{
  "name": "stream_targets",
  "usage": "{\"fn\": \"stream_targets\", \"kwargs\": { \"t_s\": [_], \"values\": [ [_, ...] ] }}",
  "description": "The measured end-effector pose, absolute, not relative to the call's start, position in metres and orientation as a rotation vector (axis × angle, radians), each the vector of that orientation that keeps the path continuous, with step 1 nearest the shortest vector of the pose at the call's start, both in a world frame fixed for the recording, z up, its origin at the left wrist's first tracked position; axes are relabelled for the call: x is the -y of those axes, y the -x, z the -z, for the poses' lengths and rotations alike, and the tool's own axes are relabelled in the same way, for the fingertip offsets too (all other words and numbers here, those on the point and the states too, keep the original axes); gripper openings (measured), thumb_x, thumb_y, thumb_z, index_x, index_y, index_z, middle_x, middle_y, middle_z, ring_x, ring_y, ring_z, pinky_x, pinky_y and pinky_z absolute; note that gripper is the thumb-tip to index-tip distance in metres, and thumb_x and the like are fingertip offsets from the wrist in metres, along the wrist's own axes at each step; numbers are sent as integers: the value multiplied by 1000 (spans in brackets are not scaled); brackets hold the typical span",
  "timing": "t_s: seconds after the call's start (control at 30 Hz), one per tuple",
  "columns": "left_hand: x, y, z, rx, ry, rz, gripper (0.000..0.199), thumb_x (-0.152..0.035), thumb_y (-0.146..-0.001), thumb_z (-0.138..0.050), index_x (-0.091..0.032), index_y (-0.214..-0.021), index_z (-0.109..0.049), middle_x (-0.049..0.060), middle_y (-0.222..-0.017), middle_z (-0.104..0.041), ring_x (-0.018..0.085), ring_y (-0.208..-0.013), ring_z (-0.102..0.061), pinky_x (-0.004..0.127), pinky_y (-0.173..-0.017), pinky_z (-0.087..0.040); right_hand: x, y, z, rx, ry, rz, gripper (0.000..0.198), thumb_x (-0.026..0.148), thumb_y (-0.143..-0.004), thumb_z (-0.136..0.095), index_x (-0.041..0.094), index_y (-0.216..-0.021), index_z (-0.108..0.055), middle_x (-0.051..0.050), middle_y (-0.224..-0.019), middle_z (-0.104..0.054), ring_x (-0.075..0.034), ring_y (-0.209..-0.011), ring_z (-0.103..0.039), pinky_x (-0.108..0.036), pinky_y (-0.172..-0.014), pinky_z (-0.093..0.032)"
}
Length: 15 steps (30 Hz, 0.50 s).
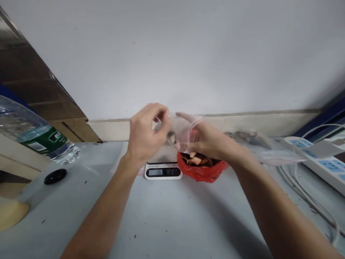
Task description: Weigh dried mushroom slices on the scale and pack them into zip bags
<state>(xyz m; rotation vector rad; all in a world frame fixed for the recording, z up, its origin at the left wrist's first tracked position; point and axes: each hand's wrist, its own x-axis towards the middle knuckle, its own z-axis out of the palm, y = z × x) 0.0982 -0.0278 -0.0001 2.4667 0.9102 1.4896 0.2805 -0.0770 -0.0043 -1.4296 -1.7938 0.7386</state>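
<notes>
My left hand (149, 129) is closed, thumb and fingers pinching the near-left edge of a clear plastic bag (179, 126). My right hand (207, 136) grips the bag's other side, its index finger stretched along the top. A small dark and pale piece (171, 137) shows at the bag, blurred. Beneath my right hand stands an open red plastic bag (203, 172) holding dried brown and orange chips (198, 159). Left of it, below both hands, lies a white digital scale (163, 172) whose display seems to read 0.0; its platform is partly hidden.
At the left, a water bottle (40, 133) with a green label appears tilted, near a black round lid (55, 176) and a yellowish object (12, 214). To the right lie a filled clear bag (258, 144), a white power strip (320, 162) and cables (302, 190). A wall rises behind.
</notes>
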Motion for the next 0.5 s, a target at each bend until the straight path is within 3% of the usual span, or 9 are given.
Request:
{"fn": "stream_targets", "kwargs": {
  "t_s": [0.07,0.1,0.17,0.3,0.37,0.43,0.5],
  "values": [
    [18,-92,0,-1086,-2218,-1455,19,-34,-98,-53,-22,-104,-67,7,-112,-72,24,-109,-65,35,-93,-52,78,-290,2,1790,1400,-783,95,34,-74,-76,26,-160,-38,-1,-83,-75,-24,-79,-70,-35,-74,-55],
    [12,-89,1,-1135,-2067,-1340,25,-38,-98,-56,-23,-116,-65,8,-119,-71,25,-112,-66,36,-94,-53,79,-294,1,1787,1403,-791,102,38,-75,-76,26,-165,-28,0,-81,-75,-24,-76,-69,-35,-72,-55],
    [2,-85,5,-1087,-1752,-1099,40,-39,-95,-63,-24,-131,-60,8,-112,-73,23,-102,-70,39,-92,-55,78,-301,0,1808,1420,-747,106,42,-77,-76,24,-167,-22,-1,-79,-75,-24,-73,-68,-35,-70,-55],
    [-6,-87,13,-916,-1387,-1022,49,-33,-80,-81,-19,-125,-66,7,-99,-77,21,-97,-73,37,-90,-57,77,-320,0,1928,1478,-650,93,40,-81,-71,24,-164,-31,-3,-84,-77,-23,-75,-69,-35,-73,-54],
    [-4,-91,14,-918,-1354,-1062,44,-33,-76,-86,-17,-114,-71,8,-101,-78,22,-99,-73,35,-88,-57,80,-333,-2,1986,1464,-720,78,41,-81,-69,25,-155,-48,-4,-91,-78,-24,-83,-71,-35,-76,-55],
    [-1,-97,13,-928,-1351,-1068,38,-36,-75,-88,-17,-105,-75,9,-104,-79,22,-100,-72,34,-87,-58,86,-347,-7,2021,1431,-836,52,46,-81,-69,26,-129,-71,-5,-95,-79,-25,-89,-72,-35,-76,-56],
    [2,-102,11,-936,-1352,-1064,35,-36,-74,-89,-17,-101,-77,9,-104,-80,21,-98,-73,34,-85,-58,94,-359,-13,2058,1415,-927,32,51,-80,-70,25,-96,-80,-6,-94,-79,-25,-89,-72,-34,-75,-56]
  ]
}}
